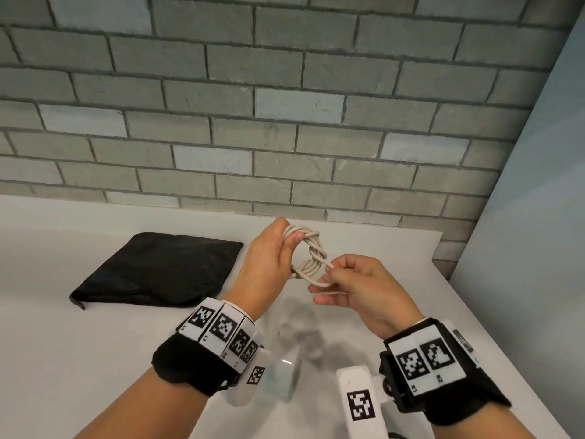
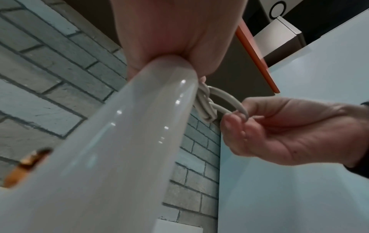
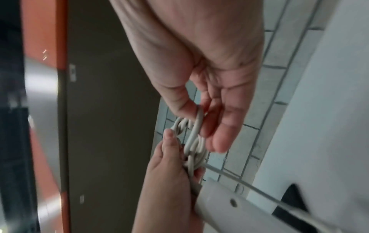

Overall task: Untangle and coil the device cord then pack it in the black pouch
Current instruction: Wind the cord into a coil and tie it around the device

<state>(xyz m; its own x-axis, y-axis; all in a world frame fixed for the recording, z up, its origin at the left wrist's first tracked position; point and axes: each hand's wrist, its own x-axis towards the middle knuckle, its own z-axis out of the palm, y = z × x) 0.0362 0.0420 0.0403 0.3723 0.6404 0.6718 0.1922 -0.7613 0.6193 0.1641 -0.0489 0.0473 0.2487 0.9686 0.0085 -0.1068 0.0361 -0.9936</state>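
While the left hand (image 1: 269, 261) grips the coiled cord (image 1: 311, 255) above the table (image 1: 95, 343), thumb clamped over the loops, its other fingers are hidden behind. Right hand (image 1: 357, 286) pinches one loop, lower fingers loose. Black pouch (image 1: 158, 270) lies flat, off left. Cord ends? Can't make them out.

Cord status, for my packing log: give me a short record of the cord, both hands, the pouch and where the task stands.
cord: beige cord, bundled in loops with wraps round its middle, held above the table
left hand: left hand grips one end of the bundle
right hand: right hand pinches a strand at the other end
pouch: black pouch lies flat on the white table, to the left, untouched
stage: not yet packed
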